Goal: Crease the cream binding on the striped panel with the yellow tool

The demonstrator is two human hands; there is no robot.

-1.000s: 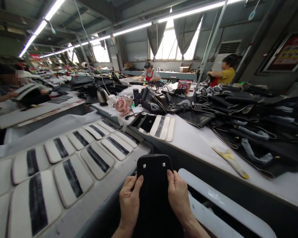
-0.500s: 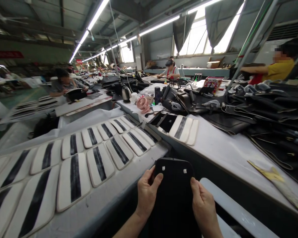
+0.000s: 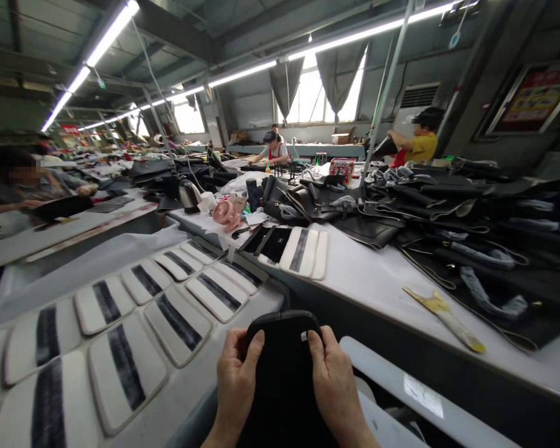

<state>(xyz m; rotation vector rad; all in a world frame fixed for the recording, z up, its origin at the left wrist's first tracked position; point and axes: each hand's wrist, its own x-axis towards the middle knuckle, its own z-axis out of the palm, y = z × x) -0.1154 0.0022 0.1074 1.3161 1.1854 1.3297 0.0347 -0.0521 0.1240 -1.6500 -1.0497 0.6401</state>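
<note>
In the head view, the left counter [image 3: 182, 392] carries pale panels [image 3: 128, 367] with dark stripes, laid in two rows; at least nine lie wholly in frame, and others are cut off by the left and bottom edges. On the right counter [image 3: 368, 274] a heap of black bags [image 3: 448, 202] fills the far side, with one yellow-ended tool [image 3: 443, 317] in front of it. Near the middle stand one pink fan [image 3: 224, 213], one kettle [image 3: 189, 196] and one red box [image 3: 342, 167], with a small group of flat pieces [image 3: 300, 249] at the counter's near edge. A pale bar [image 3: 415, 382] runs just beside the right wrist, over the dark gap below the right counter. At least three other people work farther off; the one at the left is blurred and cut by the frame.

The black panel [image 3: 282, 379] is at bottom centre, in front of the gap between the counters. The left hand [image 3: 236, 376] and the right hand [image 3: 332, 373] grasp its two side edges, thumbs on the near face, most fingers hidden behind. One white tab [image 3: 303, 336] shows beside the right thumb. The panel's lower end is lost in darkness.
</note>
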